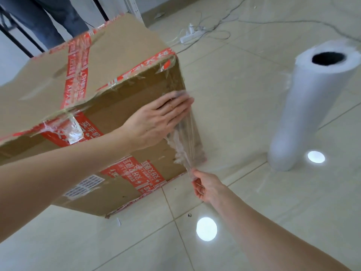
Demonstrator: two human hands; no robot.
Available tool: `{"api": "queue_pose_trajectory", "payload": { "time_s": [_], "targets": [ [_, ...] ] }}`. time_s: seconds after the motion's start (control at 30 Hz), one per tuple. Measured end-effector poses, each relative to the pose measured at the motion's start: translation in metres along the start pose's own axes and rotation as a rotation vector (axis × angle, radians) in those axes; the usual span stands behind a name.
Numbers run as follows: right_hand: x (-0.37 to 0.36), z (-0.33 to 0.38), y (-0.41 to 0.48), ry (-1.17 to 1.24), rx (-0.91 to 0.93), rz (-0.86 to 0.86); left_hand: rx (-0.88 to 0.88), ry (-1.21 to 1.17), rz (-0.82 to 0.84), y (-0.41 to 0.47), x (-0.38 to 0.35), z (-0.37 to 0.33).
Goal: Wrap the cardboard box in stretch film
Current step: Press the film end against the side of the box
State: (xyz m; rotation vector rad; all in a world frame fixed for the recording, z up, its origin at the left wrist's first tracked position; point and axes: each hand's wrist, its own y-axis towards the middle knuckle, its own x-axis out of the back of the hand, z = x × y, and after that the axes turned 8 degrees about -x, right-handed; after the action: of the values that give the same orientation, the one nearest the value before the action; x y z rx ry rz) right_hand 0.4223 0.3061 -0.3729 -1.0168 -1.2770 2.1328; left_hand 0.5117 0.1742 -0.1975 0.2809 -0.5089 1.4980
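A large cardboard box (125, 55) with red printed tape stands on the tiled floor. A crumpled end of clear stretch film (184, 147) lies over its near right vertical corner. My left hand (156, 118) lies flat with straight fingers on the box's side, pressing the film near that corner. Below it, my right hand (205, 185) pinches the bunched lower end of the film close to the box's bottom corner. The white stretch film roll (306, 114) stands upright on the floor to the right, apart from both hands.
A person's legs in jeans (48, 18) stand behind the box at top left. A white power strip (192, 35) with trailing cables lies on the floor beyond the box. Bright light reflections (206, 228) show on the tiles.
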Motion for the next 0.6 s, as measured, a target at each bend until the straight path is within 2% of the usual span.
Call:
{"api": "queue_pose_trajectory", "payload": {
  "time_s": [0.13,0.27,0.37,0.6],
  "targets": [
    [0.001,-0.001,-0.002,0.004,-0.003,0.023,0.039,0.147,0.078,-0.005,0.014,0.021],
    [0.002,0.0,-0.004,-0.016,0.004,0.019,0.005,0.22,0.144,-0.009,0.021,0.032],
    [0.002,0.0,-0.006,-0.052,0.007,0.014,-0.006,0.208,0.209,-0.007,0.025,0.033],
    [0.001,-0.001,-0.007,-0.063,0.024,0.006,-0.041,0.14,0.217,-0.011,0.027,0.036]
  ]
}}
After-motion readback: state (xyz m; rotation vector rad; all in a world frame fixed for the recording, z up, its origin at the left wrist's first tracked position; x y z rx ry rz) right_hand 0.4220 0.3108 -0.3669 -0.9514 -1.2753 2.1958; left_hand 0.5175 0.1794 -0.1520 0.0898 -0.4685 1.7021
